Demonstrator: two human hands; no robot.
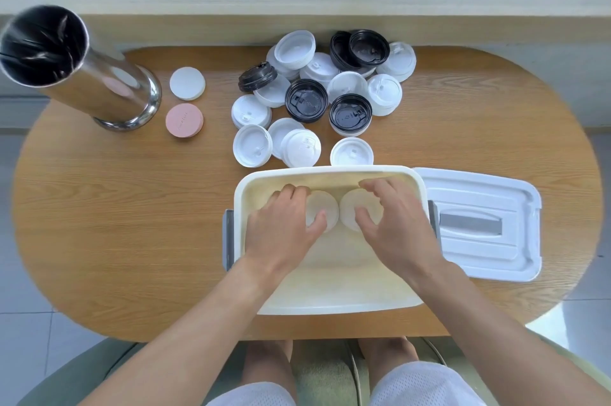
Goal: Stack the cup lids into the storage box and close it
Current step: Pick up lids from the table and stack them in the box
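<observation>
The open white storage box (pixel 330 171) sits at the table's near edge. Both of my hands are inside it. My left hand (pixel 284 223) grips a white cup lid (pixel 325 207) on the box floor. My right hand (pixel 393 223) grips a second white cup lid (pixel 350 207) just beside the first. The two lids lie side by side near the far wall. A heap of white and black cup lids (pixel 317 95) lies on the table beyond the box. The box's white cover (pixel 479 223) rests flat to the right of the box.
A shiny metal bin (pixel 76 68) with a black liner stands at the far left. Next to it lie a white round coaster (pixel 187 83) and a pink one (pixel 184 120). The oval wooden table (pixel 115 207) ends close to my knees.
</observation>
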